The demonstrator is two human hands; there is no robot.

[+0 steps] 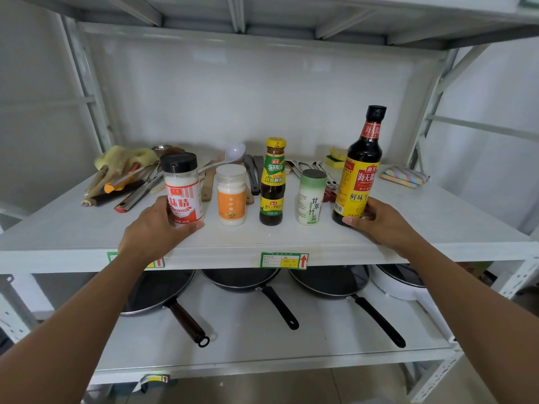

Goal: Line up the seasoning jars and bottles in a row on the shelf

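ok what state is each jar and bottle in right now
msg jar: upright, black cap on, left hand grips it
sugar jar: upright, capped, untouched
oyster sauce bottle: upright, capped, untouched
bamboo salt shaker: upright, lid on, untouched
soy sauce bottle: capped, right hand grips it near the base

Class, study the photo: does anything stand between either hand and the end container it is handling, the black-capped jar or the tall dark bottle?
Nothing visible does. The left hand grips the black-capped jar, and the right hand holds the tall dark bottle near its base.
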